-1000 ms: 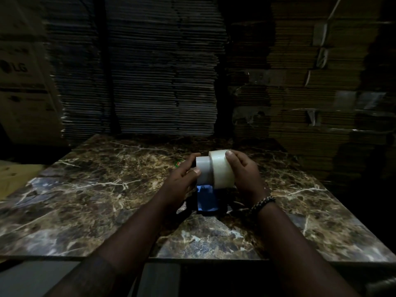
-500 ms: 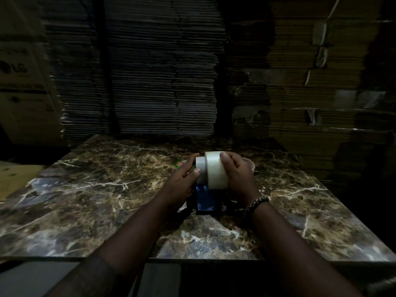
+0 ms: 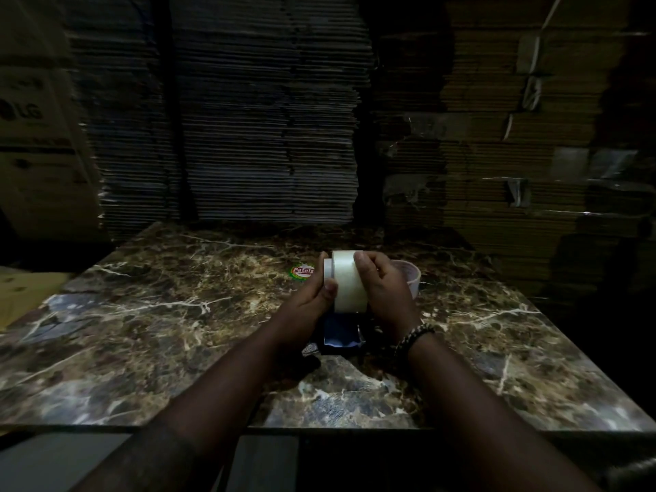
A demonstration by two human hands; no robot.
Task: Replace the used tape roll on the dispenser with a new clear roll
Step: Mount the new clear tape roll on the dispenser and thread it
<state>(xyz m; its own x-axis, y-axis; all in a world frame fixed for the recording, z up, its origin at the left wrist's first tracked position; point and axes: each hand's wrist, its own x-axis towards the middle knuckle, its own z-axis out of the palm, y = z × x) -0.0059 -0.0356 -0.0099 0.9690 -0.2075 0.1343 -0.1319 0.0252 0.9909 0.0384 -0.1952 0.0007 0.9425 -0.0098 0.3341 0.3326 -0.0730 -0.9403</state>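
Observation:
A pale clear tape roll point(image 3: 348, 282) stands on edge between my two hands, over the dispenser. My right hand point(image 3: 385, 291) wraps its right side with fingers over the top. A narrower white hub point(image 3: 328, 269) of the dispenser shows just left of the roll. My left hand point(image 3: 312, 303) grips that side, thumb against the roll's edge. The dispenser's blue body point(image 3: 339, 330) shows below the roll, resting on the marble table point(image 3: 177, 314). A used roll core point(image 3: 408, 275) lies on the table behind my right hand, partly hidden.
A round red and green sticker point(image 3: 302, 271) lies on the table left of the roll. Tall stacks of flattened cardboard point(image 3: 266, 118) rise behind the table. A carton point(image 3: 32, 143) stands at the far left. The table's front edge point(image 3: 319, 426) is near me.
The roll has slid left over the white hub, hiding more of it. Both hands moved slightly away from me, and the used core behind my right hand came into view.

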